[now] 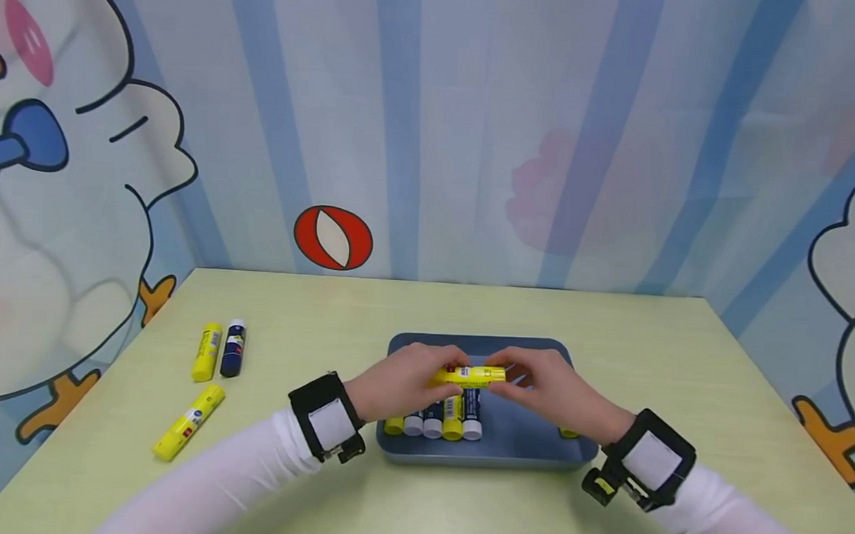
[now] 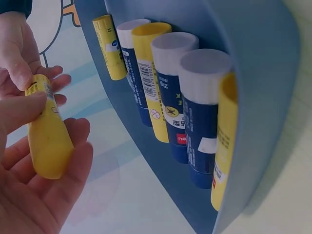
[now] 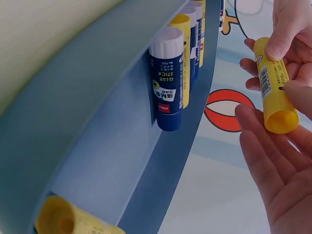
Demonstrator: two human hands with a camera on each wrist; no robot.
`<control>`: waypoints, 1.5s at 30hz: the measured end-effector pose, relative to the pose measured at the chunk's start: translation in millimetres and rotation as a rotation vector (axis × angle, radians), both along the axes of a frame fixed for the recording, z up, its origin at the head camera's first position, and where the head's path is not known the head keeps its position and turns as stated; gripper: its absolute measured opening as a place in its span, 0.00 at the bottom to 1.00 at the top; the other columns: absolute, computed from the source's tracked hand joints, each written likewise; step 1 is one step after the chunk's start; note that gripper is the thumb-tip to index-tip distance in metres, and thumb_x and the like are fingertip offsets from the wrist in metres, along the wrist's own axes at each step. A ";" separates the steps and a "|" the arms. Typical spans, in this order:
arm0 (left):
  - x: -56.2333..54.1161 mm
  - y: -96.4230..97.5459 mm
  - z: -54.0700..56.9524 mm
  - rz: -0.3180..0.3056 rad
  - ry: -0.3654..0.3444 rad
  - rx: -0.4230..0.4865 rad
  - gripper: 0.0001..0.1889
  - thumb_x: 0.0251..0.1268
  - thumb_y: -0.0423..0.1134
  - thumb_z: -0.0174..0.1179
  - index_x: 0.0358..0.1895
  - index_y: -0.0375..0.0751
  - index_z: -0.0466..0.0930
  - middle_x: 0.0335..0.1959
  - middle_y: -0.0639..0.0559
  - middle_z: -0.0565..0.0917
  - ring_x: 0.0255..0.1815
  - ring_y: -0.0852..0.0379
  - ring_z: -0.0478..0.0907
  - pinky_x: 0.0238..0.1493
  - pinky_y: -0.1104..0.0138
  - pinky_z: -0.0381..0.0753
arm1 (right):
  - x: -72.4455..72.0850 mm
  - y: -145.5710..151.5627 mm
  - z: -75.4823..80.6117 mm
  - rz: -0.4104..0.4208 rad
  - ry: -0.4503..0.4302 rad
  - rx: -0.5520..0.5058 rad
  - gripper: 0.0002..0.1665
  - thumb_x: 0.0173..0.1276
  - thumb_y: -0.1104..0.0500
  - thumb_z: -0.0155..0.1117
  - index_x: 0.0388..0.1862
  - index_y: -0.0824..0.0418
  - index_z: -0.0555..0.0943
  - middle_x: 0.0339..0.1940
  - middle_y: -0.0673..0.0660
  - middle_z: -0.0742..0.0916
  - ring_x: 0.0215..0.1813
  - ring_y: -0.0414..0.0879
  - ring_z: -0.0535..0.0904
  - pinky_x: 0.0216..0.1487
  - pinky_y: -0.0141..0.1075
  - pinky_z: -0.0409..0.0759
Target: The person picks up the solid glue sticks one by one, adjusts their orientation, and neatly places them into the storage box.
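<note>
A yellow glue stick (image 1: pixel 471 376) lies nearly level between both hands, above a blue-grey tray (image 1: pixel 517 435). My left hand (image 1: pixel 412 379) grips its left part, thumb on one side and fingers on the other. At the right end, my right hand (image 1: pixel 554 384) pinches it with thumb and fingertips, the other fingers extended in the right wrist view. Inside the tray's left half stands a row of several yellow and navy glue sticks, among them a white-capped navy glue stick (image 3: pixel 167 80). A lone yellow glue stick (image 3: pixel 73 219) lies at the tray's right end.
Left of the tray, a yellow glue stick (image 1: pixel 207 352) and a navy glue stick (image 1: pixel 233 348) are side by side on the pale table (image 1: pixel 313 310). Another yellow glue stick (image 1: pixel 189 422) lies slantwise nearer me. A printed backdrop (image 1: pixel 460 142) rises behind the table.
</note>
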State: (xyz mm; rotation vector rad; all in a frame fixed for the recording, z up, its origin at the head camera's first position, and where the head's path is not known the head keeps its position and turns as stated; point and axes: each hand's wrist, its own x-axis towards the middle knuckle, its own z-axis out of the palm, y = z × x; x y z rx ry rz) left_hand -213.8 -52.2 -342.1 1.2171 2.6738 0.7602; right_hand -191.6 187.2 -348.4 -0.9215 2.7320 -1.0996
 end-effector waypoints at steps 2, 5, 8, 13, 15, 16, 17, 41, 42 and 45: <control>0.6 0.0 -0.9 -0.002 0.022 -0.008 0.18 0.66 0.39 0.63 0.57 0.40 0.76 0.43 0.52 0.83 0.36 0.60 0.75 0.42 0.71 0.76 | -0.4 0.0 -0.2 0.003 0.003 -0.013 0.15 0.69 0.56 0.64 0.52 0.60 0.81 0.44 0.50 0.85 0.41 0.41 0.81 0.42 0.34 0.80; 1.4 -1.3 -3.2 -0.009 0.055 -0.012 0.18 0.67 0.40 0.63 0.57 0.41 0.76 0.43 0.53 0.83 0.35 0.61 0.75 0.41 0.71 0.76 | -1.0 0.1 -1.1 0.008 0.002 -0.032 0.13 0.68 0.56 0.65 0.48 0.58 0.82 0.40 0.48 0.84 0.39 0.40 0.80 0.40 0.33 0.80; 1.7 -2.7 -5.3 -0.015 0.069 -0.011 0.18 0.67 0.41 0.63 0.57 0.43 0.76 0.42 0.55 0.82 0.34 0.61 0.74 0.39 0.71 0.76 | -0.7 0.3 -1.6 0.005 -0.006 -0.046 0.11 0.67 0.56 0.67 0.47 0.58 0.82 0.38 0.47 0.84 0.37 0.40 0.79 0.40 0.34 0.81; -0.3 -9.5 -11.1 -0.001 0.104 0.021 0.19 0.69 0.46 0.60 0.58 0.44 0.74 0.44 0.54 0.82 0.36 0.59 0.76 0.39 0.70 0.77 | 4.0 7.8 0.8 -0.040 -0.031 -0.060 0.12 0.66 0.57 0.67 0.46 0.60 0.83 0.36 0.48 0.84 0.36 0.42 0.79 0.39 0.34 0.81; -2.5 -16.3 -12.8 0.043 0.144 0.047 0.20 0.70 0.48 0.58 0.60 0.43 0.73 0.47 0.53 0.82 0.40 0.56 0.78 0.41 0.67 0.78 | 6.3 15.4 4.3 -0.092 -0.027 -0.050 0.13 0.66 0.57 0.68 0.47 0.61 0.83 0.35 0.49 0.83 0.35 0.42 0.79 0.38 0.33 0.81; -4.1 -20.5 -13.4 0.079 0.162 0.064 0.21 0.71 0.49 0.58 0.60 0.43 0.73 0.48 0.51 0.82 0.42 0.55 0.79 0.43 0.65 0.79 | 7.4 19.8 6.9 -0.127 -0.024 -0.041 0.13 0.65 0.57 0.68 0.47 0.62 0.83 0.35 0.50 0.83 0.34 0.42 0.79 0.37 0.33 0.81; -6.4 -25.2 -14.1 0.124 0.177 0.078 0.21 0.71 0.49 0.57 0.60 0.42 0.73 0.49 0.50 0.82 0.44 0.53 0.80 0.43 0.63 0.80 | 8.1 24.2 9.4 -0.164 -0.015 -0.028 0.14 0.65 0.57 0.69 0.46 0.62 0.83 0.34 0.50 0.84 0.34 0.42 0.79 0.37 0.33 0.81; -19.1 -55.0 -44.1 0.505 -0.194 -0.154 0.16 0.69 0.45 0.59 0.22 0.44 0.77 0.13 0.56 0.78 0.13 0.58 0.75 0.17 0.69 0.65 | 10.1 44.3 -7.4 -0.398 0.118 0.326 0.11 0.59 0.63 0.72 0.34 0.67 0.79 0.28 0.55 0.82 0.26 0.43 0.75 0.27 0.35 0.77; -19.1 -54.9 -44.6 0.502 -0.189 -0.153 0.16 0.69 0.44 0.59 0.22 0.44 0.76 0.12 0.56 0.78 0.13 0.58 0.75 0.17 0.69 0.64 | 10.3 43.0 -8.0 -0.401 0.128 0.345 0.11 0.59 0.63 0.72 0.34 0.67 0.79 0.28 0.56 0.82 0.26 0.43 0.75 0.27 0.36 0.78; -18.9 -54.6 -45.2 0.505 -0.194 -0.151 0.15 0.69 0.42 0.58 0.23 0.44 0.76 0.12 0.55 0.78 0.12 0.58 0.75 0.17 0.69 0.63 | 10.7 38.7 -9.3 -0.398 0.183 0.411 0.12 0.58 0.62 0.73 0.32 0.66 0.77 0.26 0.56 0.81 0.26 0.44 0.76 0.27 0.37 0.78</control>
